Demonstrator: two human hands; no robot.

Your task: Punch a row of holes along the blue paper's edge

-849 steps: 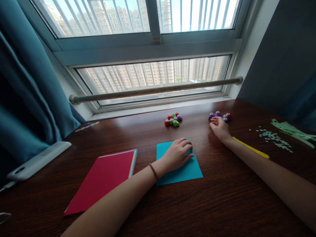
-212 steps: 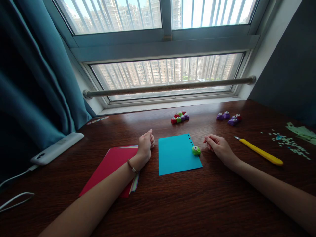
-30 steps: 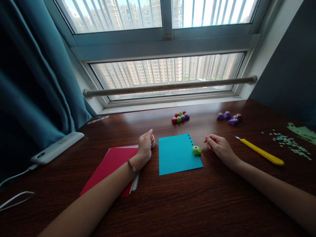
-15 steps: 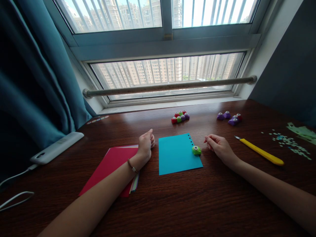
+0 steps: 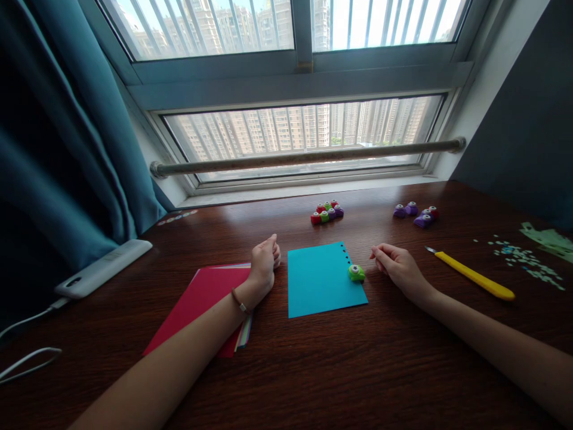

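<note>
A blue sheet of paper [image 5: 320, 283] lies flat on the table with a row of small punched holes along its right edge. On that same edge sits a green craft punch [image 5: 356, 273], touched by neither hand. My left hand [image 5: 264, 263] rests as a fist just left of the sheet, its wrist over a stack of coloured paper [image 5: 212, 292] with red on top. My right hand [image 5: 396, 263] lies to the right of the punch, fingers loosely curled together, and nothing shows in them.
A yellow-handled craft knife [image 5: 474, 275] lies right of my right hand, near scattered paper bits [image 5: 528, 263] and green scraps [image 5: 548, 240]. Small punches stand in groups behind the sheet [image 5: 327, 212] and at back right [image 5: 416, 214]. A cabled white phone-like device [image 5: 105, 269] lies left.
</note>
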